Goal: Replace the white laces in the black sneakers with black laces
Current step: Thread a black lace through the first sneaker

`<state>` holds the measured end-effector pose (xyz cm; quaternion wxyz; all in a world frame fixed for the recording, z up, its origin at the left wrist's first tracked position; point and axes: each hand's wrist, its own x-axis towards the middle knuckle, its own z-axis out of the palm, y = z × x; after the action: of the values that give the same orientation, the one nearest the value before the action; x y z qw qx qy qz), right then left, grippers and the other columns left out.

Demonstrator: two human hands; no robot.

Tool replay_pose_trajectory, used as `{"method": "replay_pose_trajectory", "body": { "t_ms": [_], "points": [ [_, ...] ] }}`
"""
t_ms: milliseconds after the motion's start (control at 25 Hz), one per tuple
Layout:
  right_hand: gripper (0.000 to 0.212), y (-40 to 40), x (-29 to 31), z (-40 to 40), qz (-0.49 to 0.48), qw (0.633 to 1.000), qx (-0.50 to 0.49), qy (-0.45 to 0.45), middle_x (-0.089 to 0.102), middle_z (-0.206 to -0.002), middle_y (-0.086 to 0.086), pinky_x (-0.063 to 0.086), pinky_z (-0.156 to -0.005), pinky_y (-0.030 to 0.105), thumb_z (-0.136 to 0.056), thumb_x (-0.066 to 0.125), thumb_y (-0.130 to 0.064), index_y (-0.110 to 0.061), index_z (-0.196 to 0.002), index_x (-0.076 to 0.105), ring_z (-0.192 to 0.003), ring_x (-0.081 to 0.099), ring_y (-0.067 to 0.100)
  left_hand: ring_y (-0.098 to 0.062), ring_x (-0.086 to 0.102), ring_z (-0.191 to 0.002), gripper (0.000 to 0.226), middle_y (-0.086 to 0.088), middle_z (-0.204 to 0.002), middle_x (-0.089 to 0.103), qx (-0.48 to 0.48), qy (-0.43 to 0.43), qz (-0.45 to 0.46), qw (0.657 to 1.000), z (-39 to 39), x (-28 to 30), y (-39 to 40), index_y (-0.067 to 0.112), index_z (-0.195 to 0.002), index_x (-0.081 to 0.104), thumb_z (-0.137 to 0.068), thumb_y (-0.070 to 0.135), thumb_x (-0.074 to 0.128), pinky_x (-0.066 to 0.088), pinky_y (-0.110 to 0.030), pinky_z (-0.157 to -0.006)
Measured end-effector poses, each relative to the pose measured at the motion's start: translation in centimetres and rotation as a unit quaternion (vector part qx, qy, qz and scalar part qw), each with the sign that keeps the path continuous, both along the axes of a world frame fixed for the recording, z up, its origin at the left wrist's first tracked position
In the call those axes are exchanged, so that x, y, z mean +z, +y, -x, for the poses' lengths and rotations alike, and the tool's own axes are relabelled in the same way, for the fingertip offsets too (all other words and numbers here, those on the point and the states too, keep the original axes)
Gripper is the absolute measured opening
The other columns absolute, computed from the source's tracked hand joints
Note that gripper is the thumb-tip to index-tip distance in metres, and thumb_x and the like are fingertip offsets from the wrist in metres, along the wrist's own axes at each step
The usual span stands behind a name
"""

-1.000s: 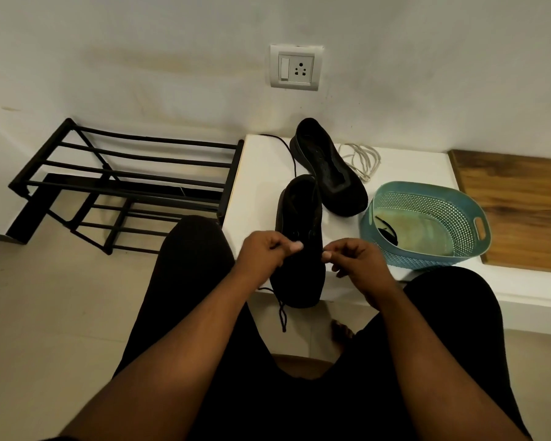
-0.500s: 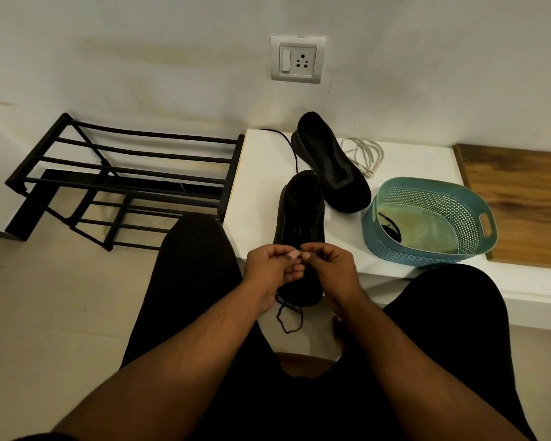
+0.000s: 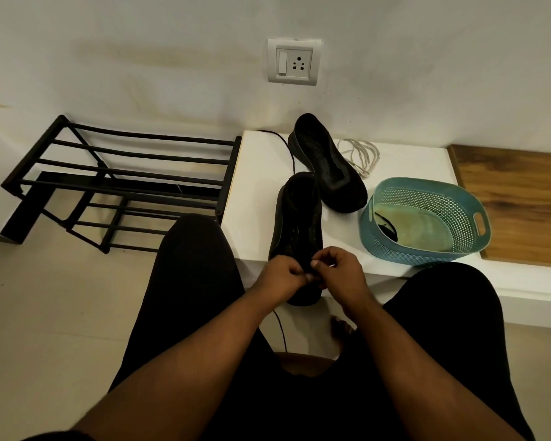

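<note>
Two black sneakers lie on a white ledge (image 3: pixel 255 198). The near sneaker (image 3: pixel 296 218) has its heel end hanging over the ledge's front edge. My left hand (image 3: pixel 282 275) and my right hand (image 3: pixel 339 270) meet over its near end, both pinching a black lace (image 3: pixel 282 329) whose loose end dangles below. The far sneaker (image 3: pixel 326 173) lies unlaced behind it, with another black lace (image 3: pixel 287 148) trailing at its left. A heap of white laces (image 3: pixel 361 157) lies by the wall.
A teal perforated basket (image 3: pixel 427 198) stands right of the sneakers, with something dark inside. A wooden board (image 3: pixel 516 202) is at the far right. A black metal shoe rack (image 3: pixel 118 183) stands on the floor to the left. My knees flank the ledge.
My hands came together from apart and now pinch the lace at the sneaker's near end. The lace's dangling end went from a loop to hanging straight.
</note>
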<state>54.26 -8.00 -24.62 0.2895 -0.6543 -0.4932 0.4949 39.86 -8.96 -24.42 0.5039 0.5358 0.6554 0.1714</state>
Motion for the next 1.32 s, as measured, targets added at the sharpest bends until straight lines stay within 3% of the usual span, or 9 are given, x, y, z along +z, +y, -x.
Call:
{"method": "replay_pose_trajectory", "body": {
  "t_ms": [160, 240, 400, 600, 720, 880, 1000, 1120, 1320],
  "points": [
    [0.029, -1.0, 2.2, -0.3, 0.162, 0.973, 0.072, 0.148, 0.072, -0.088, 0.012, 0.046, -0.049, 0.026, -0.097, 0.053, -0.037, -0.010, -0.103, 0.064, -0.058, 0.058, 0.020, -0.016, 0.066, -0.061, 0.028, -0.012, -0.082, 0.068, 0.266, -0.355, 0.088, 0.892, 0.8, 2.6, 1.1, -0.004, -0.107, 0.064, -0.086, 0.013, 0.071, 0.054, -0.025, -0.054],
    [0.025, -1.7, 2.9, -0.2, 0.207, 0.948, 0.157, 0.185, 0.071, -0.087, 0.013, 0.047, -0.048, 0.025, -0.094, 0.058, -0.030, -0.007, -0.102, 0.065, -0.057, 0.058, 0.019, -0.019, 0.070, -0.069, 0.031, -0.013, -0.087, 0.068, 0.302, -0.417, 0.107, 0.851, 0.8, 3.0, 1.6, -0.004, -0.112, 0.063, -0.086, 0.011, 0.070, 0.058, -0.027, -0.059],
    [0.017, -1.1, 3.2, 0.2, 0.155, 0.941, 0.076, 0.292, 0.066, -0.068, 0.010, 0.052, -0.053, 0.025, -0.095, 0.055, -0.012, -0.004, -0.086, 0.067, -0.057, 0.059, 0.017, -0.019, 0.068, -0.084, 0.035, -0.009, -0.092, 0.072, 0.211, -0.305, 0.090, 0.924, 1.0, 2.7, 1.5, 0.005, -0.104, 0.070, -0.091, 0.037, 0.062, 0.056, -0.033, -0.080],
    [0.014, -0.9, 1.9, 0.1, 0.070, 0.966, 0.000, 0.247, 0.069, -0.080, 0.015, 0.054, -0.063, 0.030, -0.094, 0.058, -0.011, -0.003, -0.090, 0.069, -0.071, 0.064, 0.024, -0.027, 0.063, -0.092, 0.027, -0.014, -0.103, 0.065, 0.234, -0.420, 0.217, 0.850, -0.3, 1.8, -0.5, 0.010, -0.118, 0.064, -0.098, 0.026, 0.055, 0.058, -0.043, -0.083],
    [0.011, -0.6, 1.4, -0.4, 0.029, 0.985, -0.068, 0.158, 0.067, -0.078, 0.012, 0.053, -0.061, 0.025, -0.093, 0.058, -0.008, 0.000, -0.093, 0.066, -0.069, 0.062, 0.019, -0.023, 0.065, -0.085, 0.017, -0.012, -0.112, 0.066, 0.304, -0.263, 0.117, 0.908, -0.4, 0.8, 0.0, 0.016, -0.112, 0.062, -0.096, 0.020, 0.058, 0.056, -0.032, -0.064],
    [0.009, -0.9, 1.2, -0.9, 0.121, 0.992, 0.035, 0.004, 0.064, -0.081, 0.009, 0.049, -0.058, 0.027, -0.092, 0.057, -0.007, -0.008, -0.092, 0.066, -0.068, 0.059, 0.017, -0.018, 0.063, -0.074, 0.016, -0.006, -0.088, 0.068, 0.113, -0.053, 0.059, 0.990, -0.2, 0.2, -0.6, 0.013, -0.096, 0.066, -0.086, 0.025, 0.072, 0.050, -0.027, -0.059],
    [0.018, -1.4, 1.9, -1.0, 0.204, 0.963, 0.177, -0.022, 0.068, -0.093, 0.006, 0.048, -0.052, 0.025, -0.089, 0.062, -0.011, -0.018, -0.105, 0.064, -0.069, 0.060, 0.016, -0.010, 0.052, -0.055, 0.013, -0.005, -0.080, 0.068, 0.171, -0.206, 0.104, 0.958, -0.4, 1.8, 0.2, 0.008, -0.098, 0.069, -0.088, 0.016, 0.069, 0.043, -0.021, -0.047],
    [0.016, -1.7, 1.9, 0.0, 0.141, 0.957, 0.251, 0.023, 0.068, -0.081, -0.008, 0.042, -0.045, 0.021, -0.084, 0.072, -0.022, -0.028, -0.096, 0.064, -0.058, 0.055, 0.011, -0.005, 0.039, -0.042, 0.027, -0.008, -0.101, 0.073, 0.178, -0.382, 0.181, 0.889, 0.0, 3.6, 1.4, 0.009, -0.119, 0.063, -0.099, 0.023, 0.052, 0.027, -0.016, -0.037],
    [0.029, -2.0, 1.0, 2.2, 0.050, 0.968, 0.203, 0.138, 0.066, -0.064, -0.002, 0.044, -0.052, 0.028, -0.092, 0.058, -0.008, -0.023, -0.070, 0.070, -0.059, 0.056, 0.017, -0.005, 0.035, -0.035, 0.031, -0.001, -0.116, 0.071, 0.062, -0.295, 0.163, 0.939, 1.1, 4.7, 1.2, 0.017, -0.124, 0.061, -0.102, 0.033, 0.046, 0.028, -0.016, -0.038]
  ]
}}
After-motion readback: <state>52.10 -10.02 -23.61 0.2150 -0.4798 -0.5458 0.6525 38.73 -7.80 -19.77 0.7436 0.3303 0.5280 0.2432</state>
